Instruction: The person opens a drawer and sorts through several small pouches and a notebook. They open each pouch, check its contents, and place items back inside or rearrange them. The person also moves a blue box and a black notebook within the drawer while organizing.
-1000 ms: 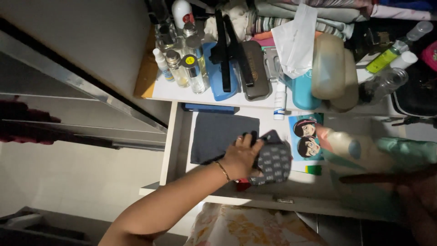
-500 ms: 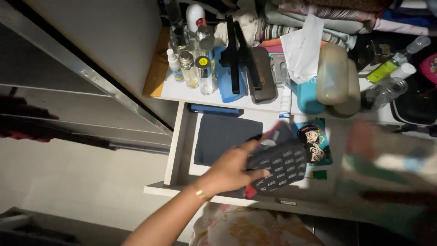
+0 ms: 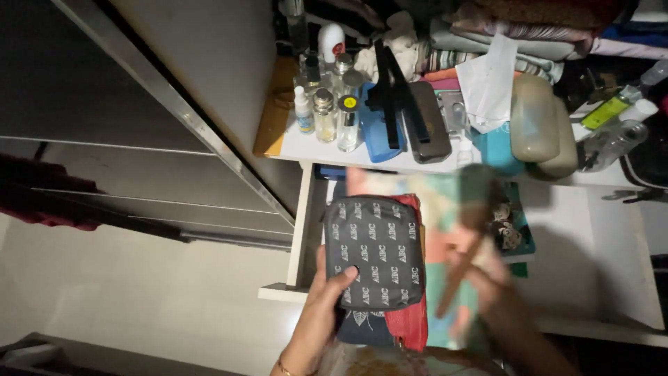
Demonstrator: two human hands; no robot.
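The left hand [image 3: 323, 310] grips a stack of flat pouches, thumb pressed on the dark grey patterned fabric pouch [image 3: 376, 252] on top, lifted clear above the open white drawer [image 3: 300, 230]. The right hand [image 3: 487, 278] is a blur against a pastel patterned cloth item [image 3: 445, 209]; I cannot tell its fingers.

single head view, looking steeply down, close above open drawer [image 3: 300, 230], cluttered shelf [image 3: 306, 150]

White shelf [image 3: 299, 147] w/ perfume bottles [image 3: 327, 115], cases [image 3: 426, 122].

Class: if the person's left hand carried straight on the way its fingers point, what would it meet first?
Probably the open white drawer beyond the dark patterned fabric pouch that the left hand holds; depth is unclear.
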